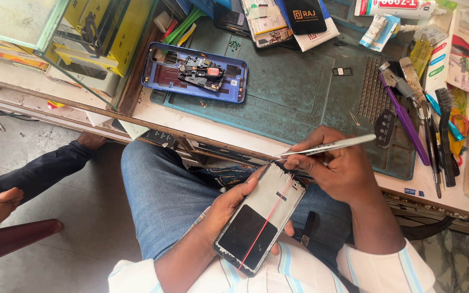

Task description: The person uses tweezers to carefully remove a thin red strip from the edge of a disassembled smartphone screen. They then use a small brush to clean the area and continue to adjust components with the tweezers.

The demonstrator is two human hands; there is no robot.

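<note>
Head view: left hand [229, 209] grips a phone frame [260, 218] over the lap w/ a thin red strip down its middle, right hand [338, 169] pinches tweezers [327, 146] w/ tips at the frame's top edge. Phone looks well stripped already: blue back cover [194, 72] w/ circuit board lies apart on the table [153, 111] mat; reassembly not begun, I'd say.
</note>
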